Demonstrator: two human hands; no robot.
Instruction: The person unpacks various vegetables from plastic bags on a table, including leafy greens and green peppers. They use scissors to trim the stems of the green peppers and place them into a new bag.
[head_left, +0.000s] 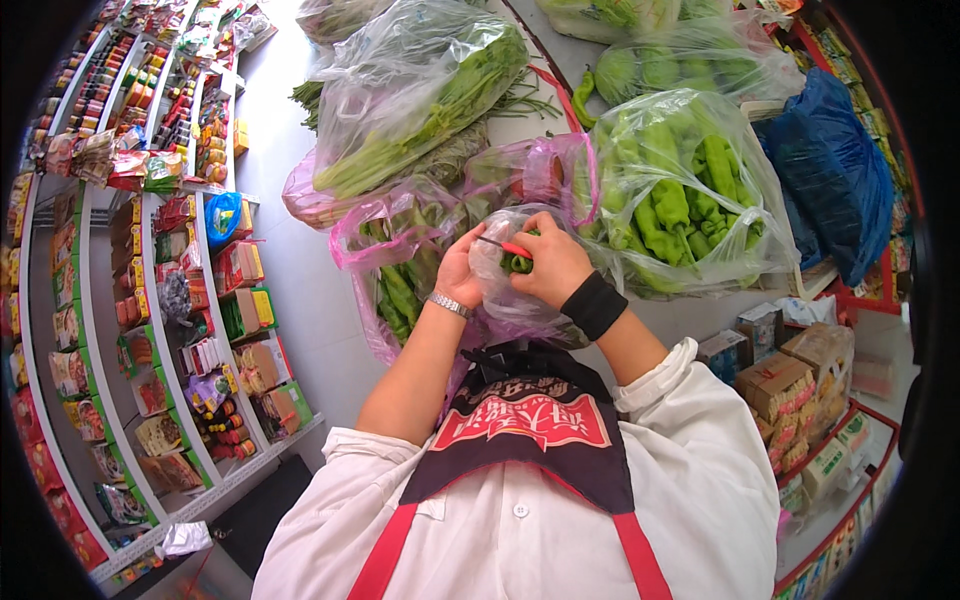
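Note:
In front of my apron (525, 424), my left hand (457, 271) holds the left side of a clear plastic bag (499, 292). Green vegetables (517, 263) show through its opening; their kind is partly hidden. My right hand (559, 262) grips a small red-handled tool (516, 249) across the bag. Its thin dark end points at my left fingertips, and I cannot tell whether it is a knife or scissors. To the left sits a pink-tinted bag of long green peppers (401, 292). Right of my hands stands a large clear bag of green peppers (667, 202).
Bagged leafy greens (420, 142) lie beyond my left hand. A loose green pepper (583, 99) rests beside a red strap. At the right are a blue plastic bag (832, 172) and cardboard boxes (772, 386). Stocked store shelves (142, 337) line the left side.

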